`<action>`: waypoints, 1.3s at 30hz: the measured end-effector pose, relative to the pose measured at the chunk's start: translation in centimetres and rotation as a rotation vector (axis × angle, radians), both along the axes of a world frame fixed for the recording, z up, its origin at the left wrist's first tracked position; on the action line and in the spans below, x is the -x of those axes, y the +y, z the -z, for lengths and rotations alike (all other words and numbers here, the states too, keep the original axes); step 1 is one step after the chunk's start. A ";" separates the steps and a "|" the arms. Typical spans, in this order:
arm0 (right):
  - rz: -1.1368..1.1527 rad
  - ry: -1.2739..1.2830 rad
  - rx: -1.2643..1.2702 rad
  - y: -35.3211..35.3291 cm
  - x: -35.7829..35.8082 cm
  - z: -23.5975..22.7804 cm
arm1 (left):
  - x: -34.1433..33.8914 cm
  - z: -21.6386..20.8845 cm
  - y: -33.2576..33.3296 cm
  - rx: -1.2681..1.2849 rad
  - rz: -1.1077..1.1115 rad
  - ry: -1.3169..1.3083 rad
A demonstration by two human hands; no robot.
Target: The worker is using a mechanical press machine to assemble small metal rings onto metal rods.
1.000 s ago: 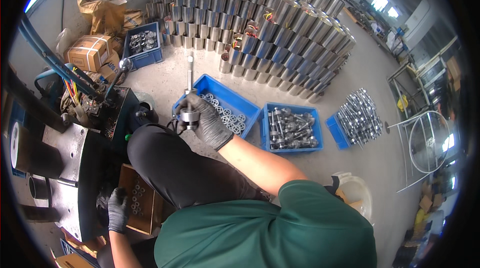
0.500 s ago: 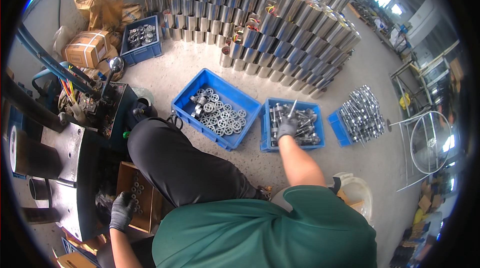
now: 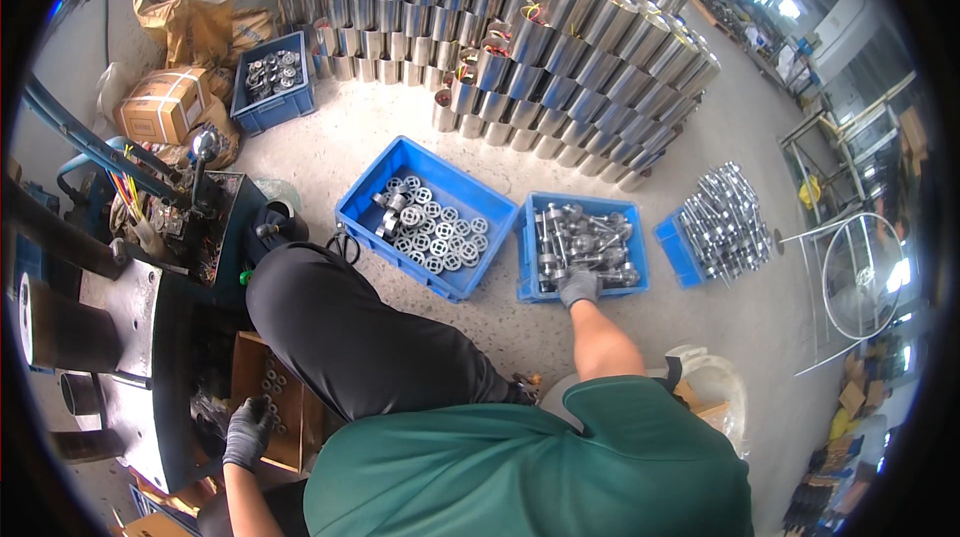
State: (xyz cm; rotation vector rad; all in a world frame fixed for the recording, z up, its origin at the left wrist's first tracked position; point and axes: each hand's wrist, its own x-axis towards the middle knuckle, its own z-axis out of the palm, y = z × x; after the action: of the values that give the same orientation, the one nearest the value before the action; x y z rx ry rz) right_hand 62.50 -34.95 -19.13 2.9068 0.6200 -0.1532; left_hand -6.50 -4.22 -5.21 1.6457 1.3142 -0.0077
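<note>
My right hand (image 3: 580, 288), in a grey glove, reaches over the near rim of a blue bin (image 3: 527, 282) heaped with metal shafts (image 3: 600, 237) that carry thick round collars. Its fingertips are down among the shafts, and whether they grip one is hidden. At lower left my left hand (image 3: 248, 433), also gloved, is closed with fingers curled beside an open cardboard box (image 3: 252, 357). Small metal rings (image 3: 270, 380) lie in that box, close to the fingertips. What the left hand holds, if anything, does not show.
A larger blue bin (image 3: 365, 229) of round slotted metal parts stands left of the shaft bin. More shafts (image 3: 725, 222) fill a small blue bin at right. Stacked steel cylinders (image 3: 530, 77) rise behind. A heavy machine (image 3: 135, 327) flanks my left side.
My right hand has drawn back toward the bin's near edge and lower. The shaft that stood up from it is no longer seen upright. The left hand stays nearly in place.
</note>
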 end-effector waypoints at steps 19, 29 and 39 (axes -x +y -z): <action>-0.651 0.201 -0.545 31.4 4.6 -10.9 | -1.3 6.0 1.7 0.041 0.198 -0.247; -1.633 0.241 0.362 52.3 29.7 -25.8 | -1.5 6.3 4.8 0.009 0.211 -0.087; -2.128 0.362 0.385 54.9 38.7 -17.7 | -2.7 -12.9 0.2 -0.657 -0.191 -0.202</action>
State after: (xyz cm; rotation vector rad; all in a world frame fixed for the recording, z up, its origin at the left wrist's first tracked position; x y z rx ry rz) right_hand 23.76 19.94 -1.41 0.6832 2.6211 -0.3559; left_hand -3.81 -4.04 7.69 1.9782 1.3906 0.7555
